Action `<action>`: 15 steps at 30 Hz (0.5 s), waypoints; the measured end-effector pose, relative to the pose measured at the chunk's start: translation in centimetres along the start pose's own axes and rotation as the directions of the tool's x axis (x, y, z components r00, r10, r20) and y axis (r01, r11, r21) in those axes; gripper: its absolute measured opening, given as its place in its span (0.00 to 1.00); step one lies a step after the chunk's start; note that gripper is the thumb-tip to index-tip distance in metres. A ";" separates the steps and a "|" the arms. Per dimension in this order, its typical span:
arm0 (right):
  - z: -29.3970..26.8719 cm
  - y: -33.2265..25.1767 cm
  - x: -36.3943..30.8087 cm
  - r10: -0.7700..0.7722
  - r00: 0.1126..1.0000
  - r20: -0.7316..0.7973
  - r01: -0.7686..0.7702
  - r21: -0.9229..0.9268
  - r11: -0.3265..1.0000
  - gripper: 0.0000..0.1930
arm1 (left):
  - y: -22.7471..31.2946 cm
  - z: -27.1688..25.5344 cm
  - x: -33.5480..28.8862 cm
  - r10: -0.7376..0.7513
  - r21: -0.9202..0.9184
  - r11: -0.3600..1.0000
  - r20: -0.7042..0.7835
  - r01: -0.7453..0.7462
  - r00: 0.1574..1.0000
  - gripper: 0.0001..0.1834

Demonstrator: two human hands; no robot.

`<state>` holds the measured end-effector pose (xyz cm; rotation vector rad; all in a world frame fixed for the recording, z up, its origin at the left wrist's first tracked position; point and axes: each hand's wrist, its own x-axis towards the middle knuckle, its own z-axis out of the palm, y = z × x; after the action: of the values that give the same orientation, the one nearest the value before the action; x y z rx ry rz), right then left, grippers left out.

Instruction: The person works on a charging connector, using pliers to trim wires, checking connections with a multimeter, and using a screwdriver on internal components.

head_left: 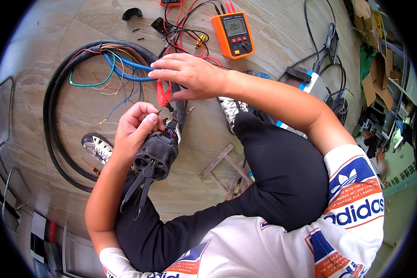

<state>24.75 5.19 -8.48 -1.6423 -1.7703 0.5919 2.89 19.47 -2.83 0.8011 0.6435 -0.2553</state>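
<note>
While hands flank a red clip, black connector below

Meter on floor, right of cable coil.

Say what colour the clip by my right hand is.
The clip is red, clearest in the head view.

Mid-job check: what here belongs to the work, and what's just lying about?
Likely in use:
black round plastic connector beside the left hand
red tapered clip at the right hand
orange boxy meter
thick black coiled cable

Apparently just lying about:
brown wooden frame
brown cardboard pieces
</note>
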 end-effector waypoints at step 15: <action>0.8 0.1 -0.1 -0.020 0.997 -0.080 0.020 -0.008 1.000 0.31 | 0.0 0.0 0.1 0.011 0.009 1.000 0.011 -0.011 1.000 0.07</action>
<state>24.29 5.14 -9.10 -1.6285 -1.7307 0.5045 2.93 19.53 -2.86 0.8115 0.6277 -0.2532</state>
